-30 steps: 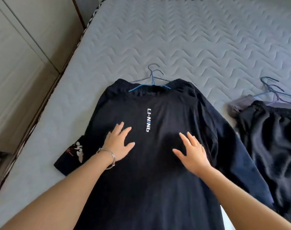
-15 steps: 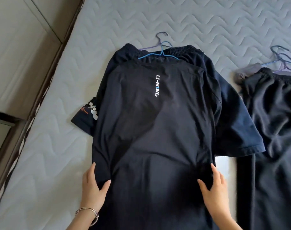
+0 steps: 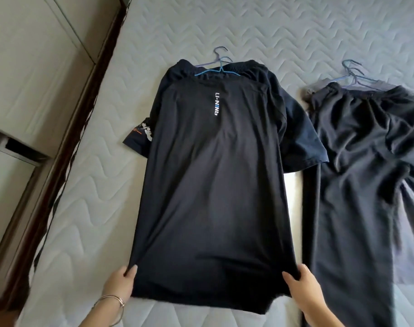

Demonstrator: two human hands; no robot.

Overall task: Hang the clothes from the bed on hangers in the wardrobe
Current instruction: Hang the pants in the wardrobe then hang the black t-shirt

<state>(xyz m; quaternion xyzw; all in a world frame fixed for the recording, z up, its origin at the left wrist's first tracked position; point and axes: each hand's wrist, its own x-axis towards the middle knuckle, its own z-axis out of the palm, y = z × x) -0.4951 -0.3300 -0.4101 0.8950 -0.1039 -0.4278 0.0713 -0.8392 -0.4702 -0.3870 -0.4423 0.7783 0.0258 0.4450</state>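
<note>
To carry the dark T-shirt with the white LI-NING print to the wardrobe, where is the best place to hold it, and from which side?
Probably by the blue wire hanger at its collar, reached from the far end of the dark LI-NING T-shirt: its hook lies free on the mattress, so one hand lifts everything. A second hanger overlaps it; take care.

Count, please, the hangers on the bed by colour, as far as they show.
Blue hangers: 2 (one also in the right pile)
Purple hangers: 2 (one also at right)
Total: 4
</note>
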